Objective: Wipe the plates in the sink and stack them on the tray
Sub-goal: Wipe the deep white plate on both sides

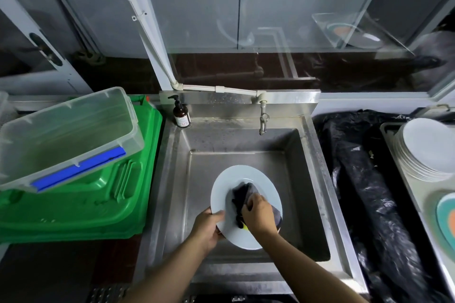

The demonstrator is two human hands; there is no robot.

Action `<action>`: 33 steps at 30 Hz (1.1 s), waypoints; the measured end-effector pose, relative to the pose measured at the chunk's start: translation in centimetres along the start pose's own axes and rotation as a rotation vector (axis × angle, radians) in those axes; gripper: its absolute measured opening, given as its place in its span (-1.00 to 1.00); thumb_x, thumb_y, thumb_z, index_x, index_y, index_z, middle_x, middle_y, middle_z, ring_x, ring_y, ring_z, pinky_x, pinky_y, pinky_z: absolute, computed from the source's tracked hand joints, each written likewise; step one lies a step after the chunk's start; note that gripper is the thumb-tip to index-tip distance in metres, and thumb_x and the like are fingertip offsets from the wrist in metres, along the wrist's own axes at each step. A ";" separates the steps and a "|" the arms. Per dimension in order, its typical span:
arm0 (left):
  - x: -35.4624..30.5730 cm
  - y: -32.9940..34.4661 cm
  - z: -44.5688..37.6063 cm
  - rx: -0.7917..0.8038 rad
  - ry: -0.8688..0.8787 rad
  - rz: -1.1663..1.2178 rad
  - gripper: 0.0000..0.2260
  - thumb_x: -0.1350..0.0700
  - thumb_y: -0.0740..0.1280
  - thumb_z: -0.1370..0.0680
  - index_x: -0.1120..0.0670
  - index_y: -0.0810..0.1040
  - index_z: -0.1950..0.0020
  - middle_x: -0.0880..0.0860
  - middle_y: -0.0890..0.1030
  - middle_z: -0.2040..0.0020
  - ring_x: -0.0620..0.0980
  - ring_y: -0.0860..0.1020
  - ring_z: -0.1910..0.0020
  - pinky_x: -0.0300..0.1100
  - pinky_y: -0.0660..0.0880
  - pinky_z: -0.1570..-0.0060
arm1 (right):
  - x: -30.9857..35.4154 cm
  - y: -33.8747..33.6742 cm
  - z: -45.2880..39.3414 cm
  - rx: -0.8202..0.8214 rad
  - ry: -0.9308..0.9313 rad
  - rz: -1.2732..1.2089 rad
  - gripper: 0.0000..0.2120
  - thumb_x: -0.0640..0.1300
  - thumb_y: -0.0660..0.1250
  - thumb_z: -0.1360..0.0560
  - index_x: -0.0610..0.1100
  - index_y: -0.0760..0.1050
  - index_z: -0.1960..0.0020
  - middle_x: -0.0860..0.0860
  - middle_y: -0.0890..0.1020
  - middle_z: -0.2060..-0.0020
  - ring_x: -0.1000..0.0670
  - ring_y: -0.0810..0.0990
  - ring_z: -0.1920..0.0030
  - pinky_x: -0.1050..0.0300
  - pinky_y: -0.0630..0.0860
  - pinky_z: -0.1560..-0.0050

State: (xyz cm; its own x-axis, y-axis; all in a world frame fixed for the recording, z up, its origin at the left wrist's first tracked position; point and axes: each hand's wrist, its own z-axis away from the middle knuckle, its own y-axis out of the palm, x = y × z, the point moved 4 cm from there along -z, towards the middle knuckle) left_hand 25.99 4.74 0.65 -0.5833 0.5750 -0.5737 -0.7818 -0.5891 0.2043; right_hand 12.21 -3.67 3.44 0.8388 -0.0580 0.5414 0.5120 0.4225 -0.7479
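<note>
Fingers [252, 200] of the right hand [258, 214] are curled and pressed down on a dark cloth [242, 192], bunching it against the face of a white plate [226, 182]; a scrap of yellow shows under the cloth at its near edge, and what it belongs to cannot be told. Fingers of the left hand [208, 225] are closed over the near left rim of the same plate, thumb on the upper face, holding it tilted above the floor of the steel sink [246, 140]. No other plate shows in the sink basin, though the held plate hides part of the floor, so this may be the last one to wipe. To the right, past a crumpled black plastic sheet [364, 179] on the bench, a steel tray [403, 179] carries a stack of white plates [428, 150], judged to be the share already wiped and set down. Nearer on that tray lies a coloured plate [446, 219], cut by the frame edge. Remaining, by this view: finish wiping the held plate and carry it across to the stack. A tap [263, 118] is mounted behind the basin, with no water seen running, and a soap bottle [181, 115] stands on the back left corner of the sink. Left of the sink, a clear plastic tub [66, 135] rests tilted on a green crate [81, 204].
</note>
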 end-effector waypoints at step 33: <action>-3.3 3.6 -0.2 0.079 -0.018 0.171 -0.76 0.30 0.22 -0.66 0.16 0.58 -0.27 0.24 0.70 -0.12 0.22 0.68 -0.03 0.10 0.65 0.03 | -0.5 -2.4 -3.2 0.289 -0.464 0.512 -0.09 0.58 -0.21 -0.43 0.12 -0.19 -0.62 0.14 -0.26 -0.58 0.01 -0.32 -0.58 -0.11 -0.27 -0.55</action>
State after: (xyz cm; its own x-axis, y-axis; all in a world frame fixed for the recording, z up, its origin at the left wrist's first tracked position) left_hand 25.13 0.64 3.11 -0.7125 0.4807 -0.5112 -0.6853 -0.6333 0.3596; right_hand 11.15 -7.52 3.68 0.7620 0.5703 0.3069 -0.0441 0.5185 -0.8540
